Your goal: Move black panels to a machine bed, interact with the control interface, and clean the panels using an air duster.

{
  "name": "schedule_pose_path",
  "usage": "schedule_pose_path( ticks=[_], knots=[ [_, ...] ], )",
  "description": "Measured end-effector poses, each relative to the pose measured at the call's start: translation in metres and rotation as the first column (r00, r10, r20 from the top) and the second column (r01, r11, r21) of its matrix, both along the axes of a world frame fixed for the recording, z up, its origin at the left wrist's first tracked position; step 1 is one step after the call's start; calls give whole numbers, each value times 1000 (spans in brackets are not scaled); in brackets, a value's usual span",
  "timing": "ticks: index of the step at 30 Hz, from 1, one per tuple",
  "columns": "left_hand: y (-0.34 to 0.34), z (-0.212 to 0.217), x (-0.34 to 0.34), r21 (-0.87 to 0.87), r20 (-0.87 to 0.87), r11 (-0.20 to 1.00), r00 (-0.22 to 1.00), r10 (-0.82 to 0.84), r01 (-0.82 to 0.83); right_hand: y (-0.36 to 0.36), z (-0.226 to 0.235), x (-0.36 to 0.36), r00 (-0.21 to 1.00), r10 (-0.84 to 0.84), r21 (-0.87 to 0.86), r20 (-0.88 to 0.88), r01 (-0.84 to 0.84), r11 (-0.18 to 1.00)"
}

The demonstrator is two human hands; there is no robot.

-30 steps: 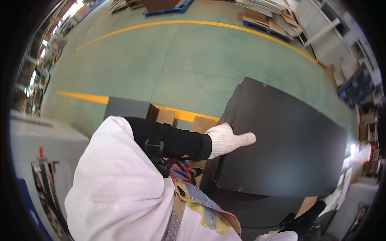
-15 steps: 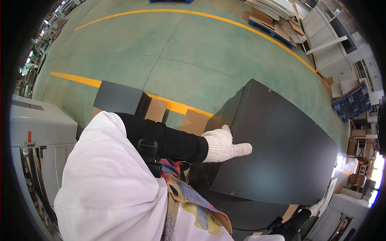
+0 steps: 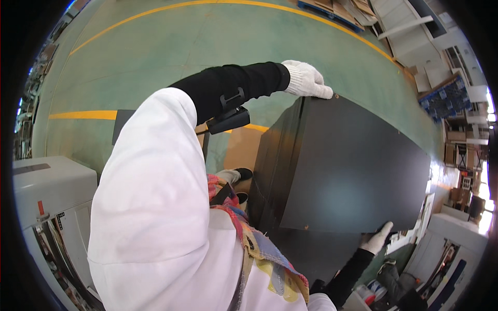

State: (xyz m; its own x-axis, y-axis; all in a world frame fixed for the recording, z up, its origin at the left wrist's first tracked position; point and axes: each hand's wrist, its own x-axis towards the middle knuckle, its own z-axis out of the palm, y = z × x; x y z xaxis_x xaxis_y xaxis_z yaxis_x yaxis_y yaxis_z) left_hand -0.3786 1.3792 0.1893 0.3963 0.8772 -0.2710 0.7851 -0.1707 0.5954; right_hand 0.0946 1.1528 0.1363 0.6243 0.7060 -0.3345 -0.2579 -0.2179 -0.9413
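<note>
Between our two gloved hands stands a large black panel [image 3: 358, 166], tilted up on edge over the green floor [image 3: 155, 57]. Our left hand [image 3: 307, 79] curls closed over its far upper corner, fingers folded around the edge. Our right hand [image 3: 377, 239] presses at the near lower edge, under the board, though we cannot tell how its fingers close. We judge that we are mid-lift, carrying or turning the panel. From our grips its broad face spreads rightward and down, so the next move calls for balanced support at both corners.
</note>
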Motion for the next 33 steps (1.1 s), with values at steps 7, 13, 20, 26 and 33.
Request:
schedule_pose_path(
  ticks=[7,13,20,26,33],
  knots=[
    [3,11,7,34,-73,994,993,-97,100,-70,43,-202,778,396,-80,-487,-491,868],
    [-2,18,7,42,-120,984,979,-166,172,-80,47,-259,703,282,-115,-653,-460,881],
    [-13,13,4,116,-103,974,978,-184,196,-85,51,-262,799,220,-226,-560,-402,887],
    [-3,21,7,137,-132,970,974,-184,202,-75,65,-267,823,345,-256,-452,-490,833],
    [3,-5,-4,165,-45,957,971,-233,237,-78,65,-280,734,280,-242,-619,-517,821]
  ],
)
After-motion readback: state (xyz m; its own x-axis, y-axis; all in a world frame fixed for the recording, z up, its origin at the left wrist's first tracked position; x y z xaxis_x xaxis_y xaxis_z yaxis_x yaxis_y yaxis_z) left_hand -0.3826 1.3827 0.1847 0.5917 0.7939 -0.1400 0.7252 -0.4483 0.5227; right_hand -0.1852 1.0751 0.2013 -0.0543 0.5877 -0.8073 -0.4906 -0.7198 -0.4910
